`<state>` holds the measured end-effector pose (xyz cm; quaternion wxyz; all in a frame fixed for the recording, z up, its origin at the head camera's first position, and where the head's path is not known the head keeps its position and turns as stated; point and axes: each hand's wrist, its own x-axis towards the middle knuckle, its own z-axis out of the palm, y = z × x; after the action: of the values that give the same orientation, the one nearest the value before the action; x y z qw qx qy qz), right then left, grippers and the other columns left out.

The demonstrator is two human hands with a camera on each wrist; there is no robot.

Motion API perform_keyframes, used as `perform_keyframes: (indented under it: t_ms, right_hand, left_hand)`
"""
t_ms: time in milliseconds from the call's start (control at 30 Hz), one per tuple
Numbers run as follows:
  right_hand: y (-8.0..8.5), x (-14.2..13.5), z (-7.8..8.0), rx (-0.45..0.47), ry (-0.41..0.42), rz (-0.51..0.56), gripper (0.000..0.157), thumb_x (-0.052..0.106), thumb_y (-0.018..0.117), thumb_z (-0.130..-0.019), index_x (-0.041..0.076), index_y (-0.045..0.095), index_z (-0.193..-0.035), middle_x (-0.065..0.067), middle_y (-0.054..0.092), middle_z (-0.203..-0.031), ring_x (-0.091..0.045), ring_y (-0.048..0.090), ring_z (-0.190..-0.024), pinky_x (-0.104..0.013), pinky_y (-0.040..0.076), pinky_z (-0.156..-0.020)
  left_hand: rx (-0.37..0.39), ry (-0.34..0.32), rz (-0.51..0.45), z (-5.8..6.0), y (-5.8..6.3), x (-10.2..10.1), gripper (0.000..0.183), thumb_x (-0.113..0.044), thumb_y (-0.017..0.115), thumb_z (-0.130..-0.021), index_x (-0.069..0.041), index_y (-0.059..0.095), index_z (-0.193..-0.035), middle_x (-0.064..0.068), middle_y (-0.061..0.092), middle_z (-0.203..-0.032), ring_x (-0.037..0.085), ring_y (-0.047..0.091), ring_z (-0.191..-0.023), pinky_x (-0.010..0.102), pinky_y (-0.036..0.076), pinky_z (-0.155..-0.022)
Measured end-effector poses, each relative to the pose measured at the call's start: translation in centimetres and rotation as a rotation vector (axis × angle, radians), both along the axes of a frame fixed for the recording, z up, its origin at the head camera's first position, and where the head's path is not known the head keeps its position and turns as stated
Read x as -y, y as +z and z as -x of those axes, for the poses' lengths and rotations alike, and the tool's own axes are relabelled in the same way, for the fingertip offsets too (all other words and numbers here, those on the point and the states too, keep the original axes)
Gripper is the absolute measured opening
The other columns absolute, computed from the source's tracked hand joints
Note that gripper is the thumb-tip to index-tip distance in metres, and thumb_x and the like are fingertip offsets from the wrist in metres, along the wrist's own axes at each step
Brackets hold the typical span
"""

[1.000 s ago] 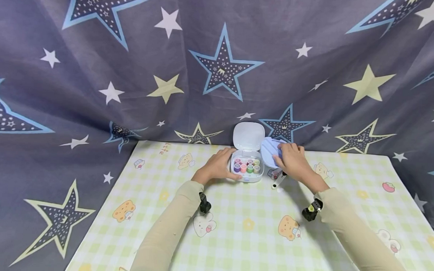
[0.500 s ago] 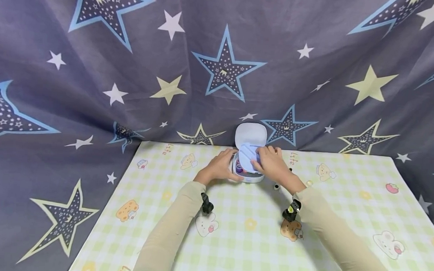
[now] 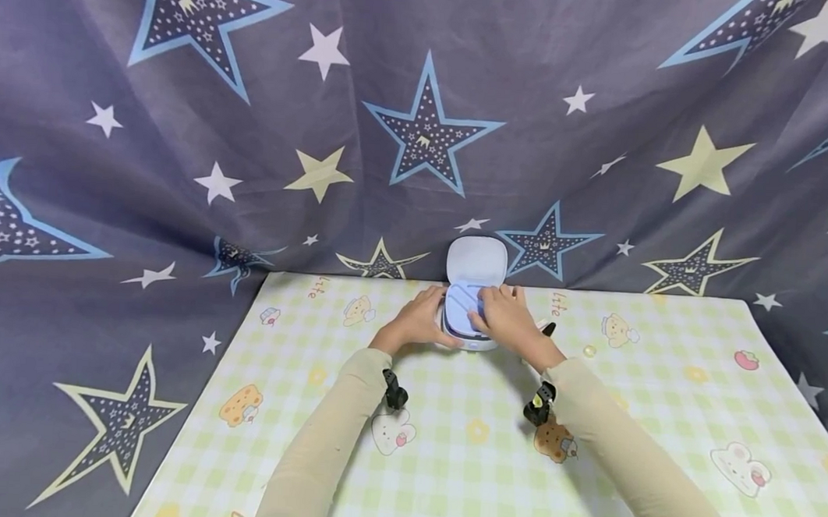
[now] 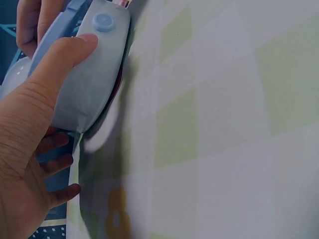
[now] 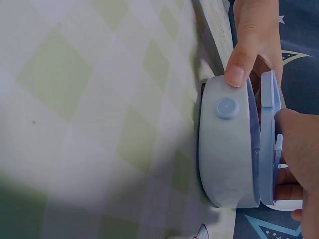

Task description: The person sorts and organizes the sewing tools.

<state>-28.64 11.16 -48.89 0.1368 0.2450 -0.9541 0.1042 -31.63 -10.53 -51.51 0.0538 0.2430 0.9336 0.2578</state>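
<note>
A small pale-blue sewing box stands at the back of the table with its lid raised. My left hand holds the box by its left side, the thumb on the front wall beside the round button. My right hand grips a blue inner tray over the box opening. Seen from the right wrist, the tray stands slightly apart from the box rim. The tray hides the box's contents in the head view.
A thin white item with a dark end lies just right of my right hand. Farther right is a small yellowish round thing. A checked cloth covers the table, and a star-patterned curtain hangs right behind its back edge.
My right hand has carried the blue tray leftward from beside the box and lowered it over the opening, covering the thread spools seen earlier. My left hand has stayed on the box.
</note>
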Motion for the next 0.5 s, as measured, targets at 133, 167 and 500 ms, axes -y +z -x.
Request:
perform_keyframes:
  t_ms: [133,167,500]
  right_hand:
    - [-0.35,0.35,0.10,0.022,-0.016,-0.027,0.042,0.036,0.062,-0.099,-0.003,0.058,-0.113,-0.021,0.068,-0.108,-0.037,0.057,-0.102,-0.052,0.035,-0.094]
    - [-0.42,0.42,0.10,0.028,-0.021,-0.034,0.041,0.036,0.062,-0.099,-0.003,0.058,-0.112,-0.021,0.067,-0.108,-0.036,0.056,-0.102,-0.052,0.035,-0.094]
    - [-0.58,0.86,0.00,0.033,-0.039,-0.052,0.038,0.034,0.062,-0.099,-0.003,0.058,-0.106,-0.022,0.066,-0.105,-0.037,0.055,-0.100,-0.051,0.035,-0.092]
  left_hand:
    - [0.005,0.013,0.009,-0.02,-0.02,0.05,0.121,-0.059,0.092,-0.063,-0.012,0.032,-0.158,0.008,0.044,-0.156,0.029,0.044,-0.142,0.046,0.037,-0.120]
    - [0.004,0.015,0.014,0.00,0.01,0.04,0.122,-0.059,0.091,-0.063,-0.012,0.032,-0.158,0.009,0.043,-0.156,0.029,0.044,-0.142,0.047,0.037,-0.120]
    - [-0.012,0.016,0.038,0.28,0.03,-0.11,0.117,-0.059,0.091,-0.063,-0.013,0.037,-0.155,0.007,0.046,-0.153,0.028,0.046,-0.139,0.046,0.039,-0.118]
